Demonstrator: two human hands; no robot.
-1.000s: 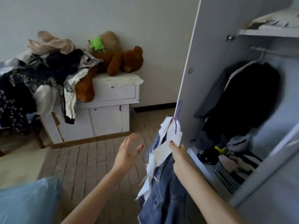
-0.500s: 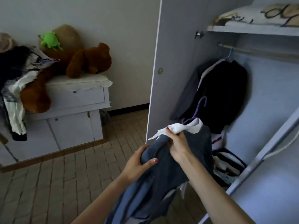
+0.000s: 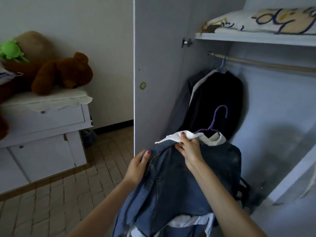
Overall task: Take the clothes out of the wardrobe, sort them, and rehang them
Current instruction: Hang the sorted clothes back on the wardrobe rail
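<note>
Both hands are holding a blue denim jacket in front of the open wardrobe. Its right hand is pinching the white garment at the jacket's collar, thumb on top and fingers curled under the fold, gripping cloth near the neck of the purple hanger. Just left of and a little below that grip, the left hand is clutching the jacket's shoulder edge, thumb lying over the denim seam and fingers hidden behind the fabric. Down from both grips the jacket is hanging in loose folds, with pale lining showing at the hem. Directly beyond the right hand's grip, the hanger's hook is rising free, touching nothing, in front of a dark garment that is hanging on the wooden rail from pale blue hangers. Above the rail, a shelf is carrying folded patterned bedding. Well to the left of the left hand, a white dresser is bearing a brown teddy bear and a green plush toy. Under the arms, a tiled floor is showing.
</note>
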